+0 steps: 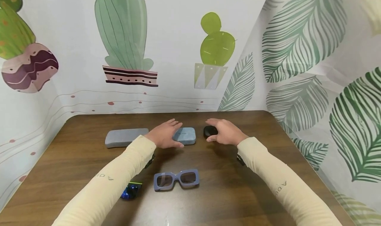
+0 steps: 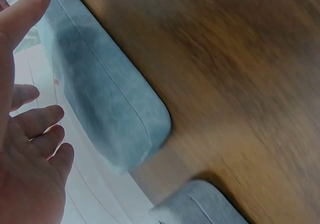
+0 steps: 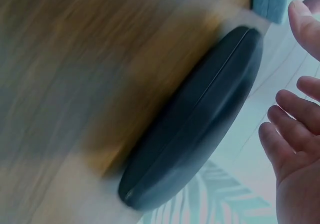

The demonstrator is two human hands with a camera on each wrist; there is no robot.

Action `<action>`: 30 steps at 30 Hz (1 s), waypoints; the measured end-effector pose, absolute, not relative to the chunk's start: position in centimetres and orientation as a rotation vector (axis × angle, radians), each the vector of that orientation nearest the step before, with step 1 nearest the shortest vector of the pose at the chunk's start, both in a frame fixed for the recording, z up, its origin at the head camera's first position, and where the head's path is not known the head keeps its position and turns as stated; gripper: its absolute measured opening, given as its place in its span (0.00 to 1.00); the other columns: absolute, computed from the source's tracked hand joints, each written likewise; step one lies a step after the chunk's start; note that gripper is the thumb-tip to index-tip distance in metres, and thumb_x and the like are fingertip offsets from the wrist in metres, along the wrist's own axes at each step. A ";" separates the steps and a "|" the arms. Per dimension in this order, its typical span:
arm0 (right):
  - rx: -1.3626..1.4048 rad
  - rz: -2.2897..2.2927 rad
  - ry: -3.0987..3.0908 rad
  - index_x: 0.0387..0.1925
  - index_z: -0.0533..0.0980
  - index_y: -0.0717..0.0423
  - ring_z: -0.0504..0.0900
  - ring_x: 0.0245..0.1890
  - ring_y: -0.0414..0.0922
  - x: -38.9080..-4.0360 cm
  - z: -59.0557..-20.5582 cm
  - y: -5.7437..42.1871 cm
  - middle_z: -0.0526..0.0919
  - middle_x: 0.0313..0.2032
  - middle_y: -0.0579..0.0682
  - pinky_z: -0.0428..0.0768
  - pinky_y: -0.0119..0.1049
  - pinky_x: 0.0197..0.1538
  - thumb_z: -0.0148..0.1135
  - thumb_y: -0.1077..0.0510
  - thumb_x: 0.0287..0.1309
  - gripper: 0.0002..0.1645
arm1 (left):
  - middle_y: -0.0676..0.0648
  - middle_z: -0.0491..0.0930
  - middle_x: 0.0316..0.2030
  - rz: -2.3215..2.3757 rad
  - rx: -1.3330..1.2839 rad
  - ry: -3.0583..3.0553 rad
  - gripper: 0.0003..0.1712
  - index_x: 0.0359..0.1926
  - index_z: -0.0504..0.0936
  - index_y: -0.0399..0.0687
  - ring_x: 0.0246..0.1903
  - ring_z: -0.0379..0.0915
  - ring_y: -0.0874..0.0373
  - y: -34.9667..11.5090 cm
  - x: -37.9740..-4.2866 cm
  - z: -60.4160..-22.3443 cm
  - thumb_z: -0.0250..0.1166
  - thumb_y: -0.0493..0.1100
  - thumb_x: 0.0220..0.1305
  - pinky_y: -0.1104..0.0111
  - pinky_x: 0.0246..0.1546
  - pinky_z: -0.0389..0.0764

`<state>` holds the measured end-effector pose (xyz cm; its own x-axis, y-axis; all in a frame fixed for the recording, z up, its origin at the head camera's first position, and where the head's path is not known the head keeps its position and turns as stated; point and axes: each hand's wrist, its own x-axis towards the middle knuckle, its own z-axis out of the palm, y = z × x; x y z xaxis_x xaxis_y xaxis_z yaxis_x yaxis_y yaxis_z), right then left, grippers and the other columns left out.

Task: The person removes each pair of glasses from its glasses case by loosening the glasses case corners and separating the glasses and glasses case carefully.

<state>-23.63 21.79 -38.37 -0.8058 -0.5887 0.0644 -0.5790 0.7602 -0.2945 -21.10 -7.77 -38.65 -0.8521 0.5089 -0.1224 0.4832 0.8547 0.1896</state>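
Note:
My left hand (image 1: pixel 165 134) is over the left end of a light blue glasses case (image 1: pixel 188 136), with its fingers spread. In the left wrist view, the seamed side of that blue case (image 2: pixel 100 83) shows beside the thumb and loosely bent fingers of the hand (image 2: pixel 32 169). A small black glasses case (image 1: pixel 210 131) sits to the right, partly covered by my right hand (image 1: pixel 228 132). Seen from the right wrist, this black case (image 3: pixel 195 121) is closed and lies in front of the relaxed fingers of the hand (image 3: pixel 300 149). Neither hand holds anything.
A long grey glasses case (image 1: pixel 120 137) lies at the back left of the wooden table (image 1: pixel 226 193). Blue-framed sunglasses (image 1: pixel 176 177) rest in the middle. Shiny blue-lensed glasses (image 1: pixel 130 191) are partly hidden by the left sleeve. A patterned wall covering (image 1: pixel 178 54) rises behind the table.

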 end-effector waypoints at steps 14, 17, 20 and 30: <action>-0.825 -0.464 2.961 0.71 0.72 0.62 0.76 0.70 0.61 -24.4 -39.4 26.7 0.77 0.70 0.61 0.74 0.56 0.70 0.81 0.48 0.53 0.48 | 0.38 0.59 0.80 0.228 0.821 2.834 0.55 0.80 0.58 0.42 0.82 0.47 0.42 -5.6 -21.2 -38.4 0.68 0.66 0.65 0.52 0.81 0.55; -0.760 -0.460 2.954 0.72 0.71 0.62 0.75 0.70 0.61 -24.6 -39.7 27.6 0.76 0.70 0.61 0.74 0.56 0.69 0.81 0.48 0.53 0.49 | 0.38 0.58 0.80 0.243 0.822 2.827 0.53 0.81 0.58 0.42 0.82 0.47 0.42 -4.9 -21.4 -38.5 0.67 0.66 0.67 0.52 0.81 0.55; -0.712 -0.452 2.956 0.72 0.70 0.62 0.76 0.69 0.62 -24.8 -39.9 28.4 0.77 0.69 0.62 0.74 0.57 0.69 0.81 0.48 0.53 0.50 | 0.39 0.58 0.80 0.259 0.823 2.823 0.50 0.81 0.58 0.43 0.83 0.47 0.44 -4.1 -21.5 -38.6 0.65 0.64 0.70 0.53 0.81 0.55; -0.682 -0.398 2.944 0.71 0.71 0.64 0.77 0.67 0.63 -25.2 -40.3 30.1 0.78 0.67 0.65 0.76 0.57 0.67 0.81 0.52 0.51 0.48 | 0.42 0.58 0.81 0.181 0.888 2.816 0.43 0.81 0.57 0.43 0.82 0.50 0.48 -0.1 -22.3 -39.0 0.58 0.58 0.77 0.59 0.81 0.56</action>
